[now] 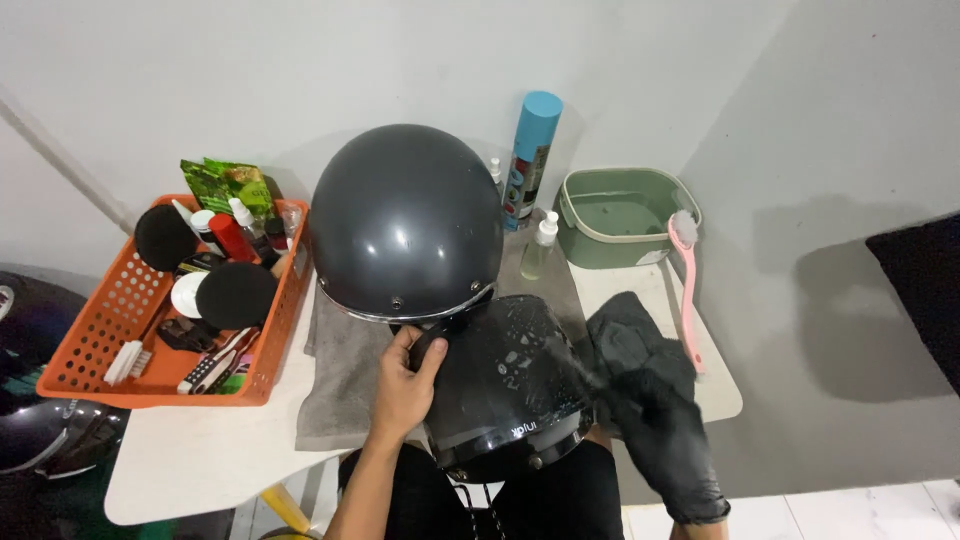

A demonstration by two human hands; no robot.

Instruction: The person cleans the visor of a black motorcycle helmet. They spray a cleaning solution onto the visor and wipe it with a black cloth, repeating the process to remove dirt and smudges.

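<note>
Holding the dark visor [505,385] w/ left hand [402,385], fingers wrapped round its edge, just in front of the grey helmet [405,220] on the towel [345,370]. Right hand [665,435] is gloved, fingers bunched on a black cloth [630,335] touching the visor's side. Droplets on it, so imo it could slip if the grip loosens, or knock the spray bottle [540,245].
</note>
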